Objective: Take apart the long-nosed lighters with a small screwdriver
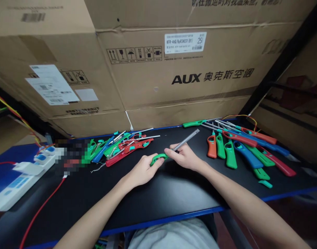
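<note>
Both hands hold one green long-nosed lighter [158,158] over the middle of the black table [153,197]. My left hand [142,171] is closed around its green handle. My right hand [183,156] pinches the base of its metal tube [188,138], which points up and to the right. A loose heap of red, green and blue lighters [122,147] lies to the left of my hands. A tidier row of orange, green, blue and red lighters [241,148] lies to the right.
Large cardboard boxes [174,69] stand right behind the table. At the left edge lie white power strips [20,173] and a red cable [41,207]. A dark shelf frame [277,65] rises at the right. A small green piece [265,183] lies near the table's front right.
</note>
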`<state>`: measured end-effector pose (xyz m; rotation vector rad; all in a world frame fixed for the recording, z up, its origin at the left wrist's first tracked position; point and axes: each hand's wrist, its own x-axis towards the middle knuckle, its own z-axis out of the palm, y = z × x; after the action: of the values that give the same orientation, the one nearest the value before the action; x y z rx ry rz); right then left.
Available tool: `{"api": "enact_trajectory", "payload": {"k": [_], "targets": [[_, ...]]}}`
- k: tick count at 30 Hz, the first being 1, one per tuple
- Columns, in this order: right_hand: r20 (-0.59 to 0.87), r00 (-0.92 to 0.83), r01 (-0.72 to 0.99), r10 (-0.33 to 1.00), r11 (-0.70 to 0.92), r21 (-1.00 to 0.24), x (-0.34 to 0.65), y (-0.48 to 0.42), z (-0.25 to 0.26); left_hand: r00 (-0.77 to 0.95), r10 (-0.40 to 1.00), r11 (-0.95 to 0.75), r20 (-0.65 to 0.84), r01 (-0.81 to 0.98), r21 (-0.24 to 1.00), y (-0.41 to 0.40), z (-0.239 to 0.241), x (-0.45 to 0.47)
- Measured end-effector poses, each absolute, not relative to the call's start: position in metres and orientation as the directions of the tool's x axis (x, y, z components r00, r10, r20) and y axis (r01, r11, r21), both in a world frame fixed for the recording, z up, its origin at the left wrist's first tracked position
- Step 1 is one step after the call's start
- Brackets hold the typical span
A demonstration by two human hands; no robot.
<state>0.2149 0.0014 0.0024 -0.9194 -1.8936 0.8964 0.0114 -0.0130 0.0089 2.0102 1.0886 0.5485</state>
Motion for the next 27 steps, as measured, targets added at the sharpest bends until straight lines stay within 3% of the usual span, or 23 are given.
{"api": "enact_trajectory", "payload": {"k": [3,6,9,12,15,19,23,27], "targets": [[0.351,-0.251,0.217,0.902,0.406,-0.888,0.214,0.008,0.007,0.526,0.85,-0.323,0.005,0.515,0.794,-0.01,0.015,0.007],[0.341,0.117,0.079,0.933,0.333,-0.939,0.243,0.023,0.021,0.518,0.854,-0.276,-0.05,0.532,0.801,-0.006,0.022,-0.008],[0.356,0.476,-0.073,0.804,0.44,-0.895,0.3,0.04,0.036,0.487,0.864,-0.183,-0.125,0.536,0.824,0.0,0.026,-0.026],[0.389,0.559,0.044,0.732,0.442,-0.896,0.342,0.05,0.037,0.398,0.911,-0.143,-0.105,0.545,0.826,0.007,0.024,-0.034],[0.46,0.362,0.383,0.811,0.321,-0.866,0.342,0.05,0.025,0.338,0.936,-0.094,-0.099,0.51,0.855,0.012,0.017,-0.031],[0.365,-0.016,0.804,0.931,0.229,-0.548,0.298,0.041,0.006,0.338,0.934,-0.024,-0.118,0.39,0.92,0.011,0.012,-0.025],[0.168,-0.198,0.88,0.966,0.251,-0.403,0.262,0.034,-0.008,0.392,0.912,0.022,-0.118,0.243,0.97,0.005,0.012,-0.022],[0.17,-0.257,0.832,0.951,0.307,-0.462,0.249,0.031,-0.014,0.395,0.918,-0.096,-0.029,0.292,0.952,0.0,0.012,-0.017]]}}
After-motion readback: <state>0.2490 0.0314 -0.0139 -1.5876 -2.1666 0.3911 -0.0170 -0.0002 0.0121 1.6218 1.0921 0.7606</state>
